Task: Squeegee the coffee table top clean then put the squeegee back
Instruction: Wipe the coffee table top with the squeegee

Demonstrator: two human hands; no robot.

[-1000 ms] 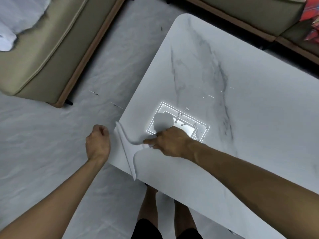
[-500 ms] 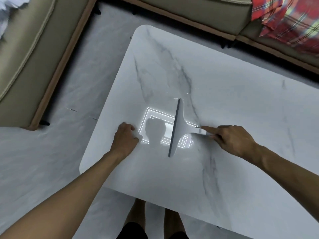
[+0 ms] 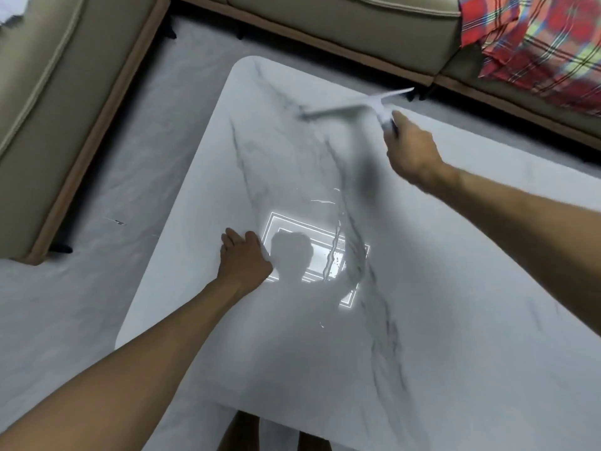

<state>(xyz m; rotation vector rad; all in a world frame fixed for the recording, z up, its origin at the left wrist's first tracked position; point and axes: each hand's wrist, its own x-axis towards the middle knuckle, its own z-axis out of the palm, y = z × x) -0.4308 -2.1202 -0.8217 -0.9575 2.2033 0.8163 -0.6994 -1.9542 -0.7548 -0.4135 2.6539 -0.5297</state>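
My right hand [image 3: 411,151] is clenched around the handle of the squeegee [image 3: 354,107], fingers wrapped on the grip so that only a short stub of it shows above the knuckles. The white blade stretches crosswise from that handle, one tip over the dark veining of the marble and the other out past the far edge. It is smeared with blur, so I cannot tell whether the rubber touches the surface or sits just above it. The tool is over the far part of the coffee table top [image 3: 455,320], well apart from my body, with my arm reaching across from the right. My left hand [image 3: 242,258] rests on the table near its left edge, fingers loosely bent, grasping nothing. Just beside it a bright rectangular light reflection [image 3: 286,227] shines on the marble, with a head-shaped shadow in the middle of it. Thin water streaks [image 3: 331,258] run through the right part of that glare and trail away from me. Beyond the table a beige sofa [image 3: 341,30] wraps around the far and left sides, and a red plaid cloth [image 3: 536,43] lies on it at the upper right. Pale marbled floor [image 3: 97,304] shows on the left.
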